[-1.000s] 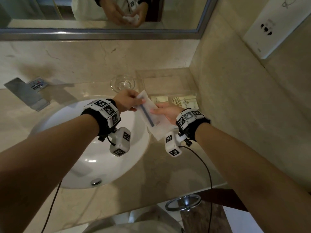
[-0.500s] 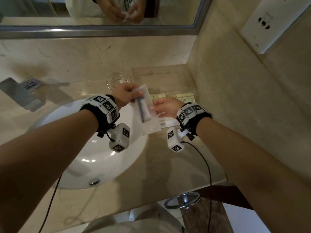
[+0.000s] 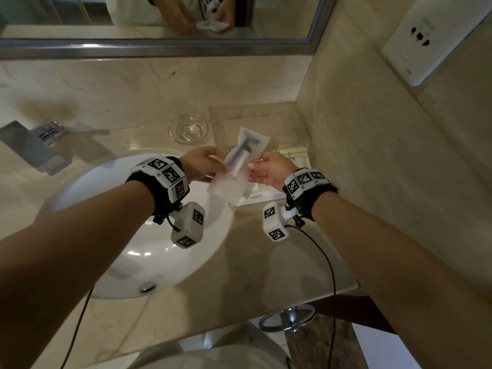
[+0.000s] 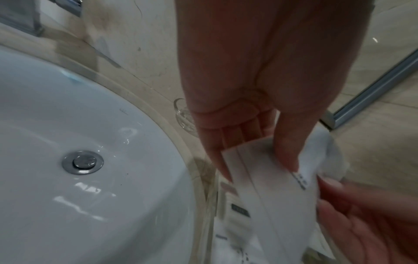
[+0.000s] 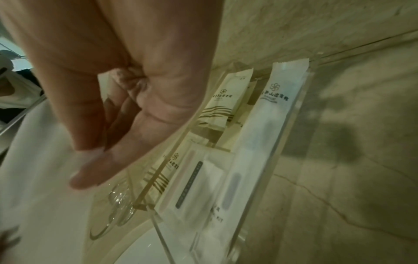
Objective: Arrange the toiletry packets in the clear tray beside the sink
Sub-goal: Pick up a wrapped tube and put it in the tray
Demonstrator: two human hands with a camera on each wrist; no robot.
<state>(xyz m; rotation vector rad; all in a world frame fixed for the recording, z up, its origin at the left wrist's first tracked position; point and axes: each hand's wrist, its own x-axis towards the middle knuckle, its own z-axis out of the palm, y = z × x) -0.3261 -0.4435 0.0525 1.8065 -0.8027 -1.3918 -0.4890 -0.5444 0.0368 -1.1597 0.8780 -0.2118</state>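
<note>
A translucent white razor packet (image 3: 241, 162) hangs in the air above the near end of the clear tray (image 3: 266, 117) in the counter's corner. My left hand (image 3: 222, 166) pinches its left side between thumb and fingers, as the left wrist view shows on the packet (image 4: 271, 187). Opposite, my right hand (image 3: 253, 169) pinches the right edge. The right wrist view shows the tray wall (image 5: 291, 125) with several packets lying inside, among them a long white packet (image 5: 267, 125) and a cream striped packet (image 5: 226, 100).
A small glass dish (image 3: 188, 129) stands left of the tray. The white sink basin (image 3: 133, 222) and the chrome tap (image 3: 34, 147) lie to the left. A marble wall with a socket panel (image 3: 431, 35) closes the right side, and a mirror runs along the back.
Both hands have moved away from me toward the tray with the razor packet. The packet has swung from slanting down-right to pointing up and away.
</note>
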